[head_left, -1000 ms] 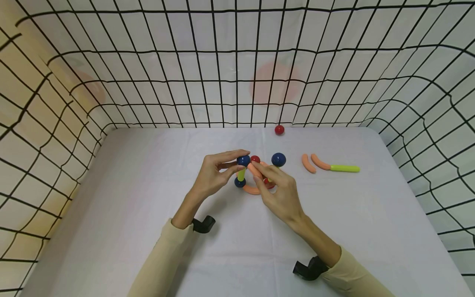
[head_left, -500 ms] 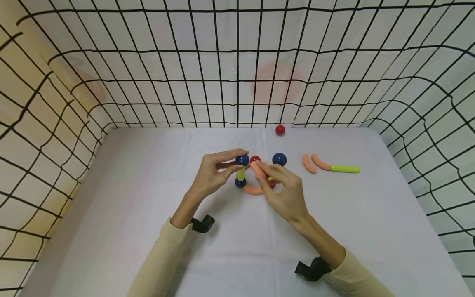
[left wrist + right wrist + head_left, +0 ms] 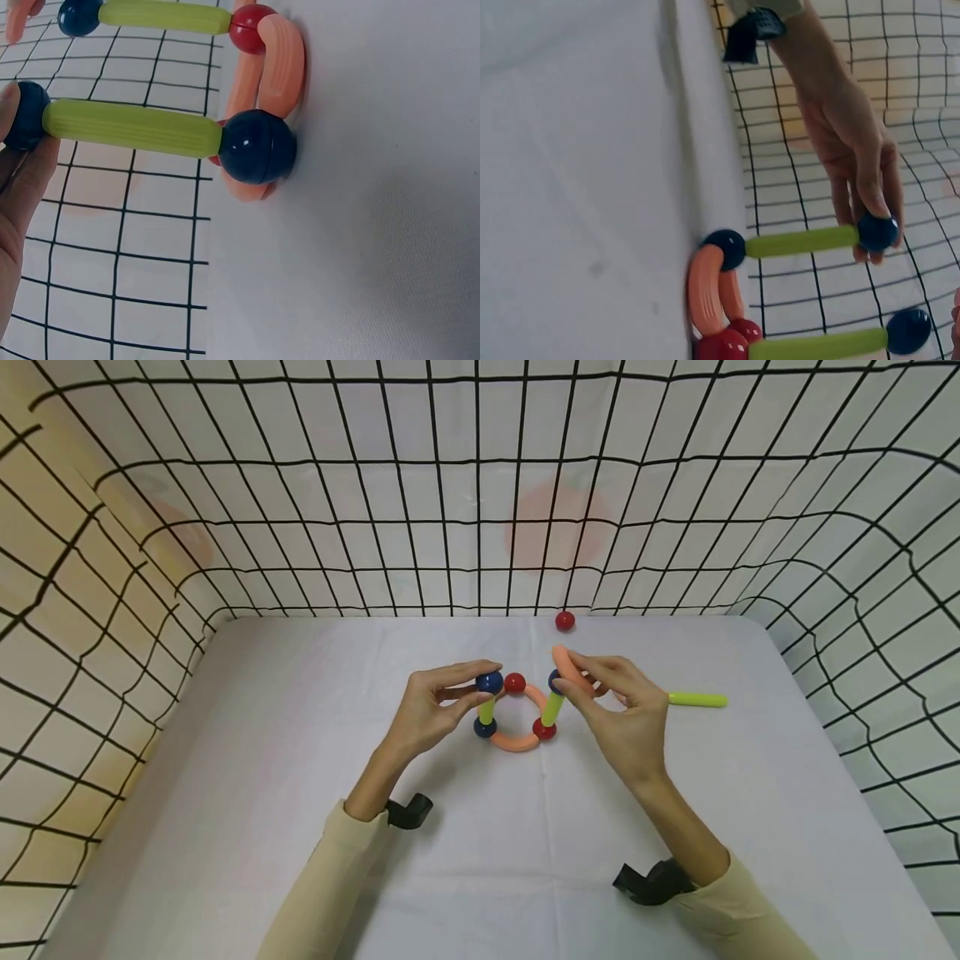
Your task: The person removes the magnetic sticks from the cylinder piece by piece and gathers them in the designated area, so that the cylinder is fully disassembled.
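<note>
My left hand (image 3: 423,714) pinches the blue ball (image 3: 489,682) that tops an upright green rod (image 3: 131,127). Below, that rod meets a second blue ball (image 3: 257,146) on the table. Curved orange rods (image 3: 514,743) and red balls (image 3: 544,728) form a low ring with it. A second green rod (image 3: 552,710) rises from the ring's right side, leaning slightly, capped by a blue ball (image 3: 908,331). Between thumb and fingers, my right hand (image 3: 626,714) holds a curved orange rod (image 3: 567,667), which overlaps that right-hand ball in the head view.
A loose red ball (image 3: 565,621) lies at the back by the black wire mesh (image 3: 480,522), which surrounds the white table (image 3: 300,693). To the right lies a green rod (image 3: 697,700), with orange pieces beside it mostly hidden behind my right hand.
My right hand has moved rightward with the curved orange rod, from beside the left blue ball to the right one. My left hand keeps its grip in nearly the same place.
</note>
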Motion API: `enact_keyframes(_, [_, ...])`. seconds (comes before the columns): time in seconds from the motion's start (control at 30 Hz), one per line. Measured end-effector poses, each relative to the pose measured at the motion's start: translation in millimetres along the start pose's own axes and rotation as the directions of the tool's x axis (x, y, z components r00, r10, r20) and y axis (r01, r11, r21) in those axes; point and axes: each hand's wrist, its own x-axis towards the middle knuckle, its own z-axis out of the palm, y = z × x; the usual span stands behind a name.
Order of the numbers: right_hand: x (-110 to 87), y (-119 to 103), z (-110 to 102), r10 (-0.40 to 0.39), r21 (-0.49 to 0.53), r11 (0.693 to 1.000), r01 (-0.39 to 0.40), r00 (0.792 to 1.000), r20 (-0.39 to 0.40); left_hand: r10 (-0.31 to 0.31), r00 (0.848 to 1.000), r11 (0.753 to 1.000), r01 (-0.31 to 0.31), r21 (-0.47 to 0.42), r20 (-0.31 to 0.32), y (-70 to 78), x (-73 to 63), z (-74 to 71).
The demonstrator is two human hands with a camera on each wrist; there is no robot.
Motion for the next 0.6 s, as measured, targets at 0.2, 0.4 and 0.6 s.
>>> enact_keyframes(0.2, [15.6, 19.7, -18.2, 0.121, -0.047, 0.991, -0.128, 0.986, -0.117, -0.009, 1.0, 1.0, 0.009, -0.002, 0.0, 0.0, -0.1, -0.2])
enact_keyframes(0.4, [21.7, 50.3, -29.9, 0.222, -0.082, 0.968, -0.237, 0.963, -0.155, -0.012, 1.0, 1.0, 0.012, -0.011, 0.0, -0.6, 0.0, -0.2])
enact_keyframes(0.6, [14.8, 81.7, -32.2, 0.336, -0.202, 0.917, -0.344, 0.939, -0.074, -0.017, 1.0, 1.0, 0.017, -0.006, 0.003, -0.8, 0.0, -0.5])
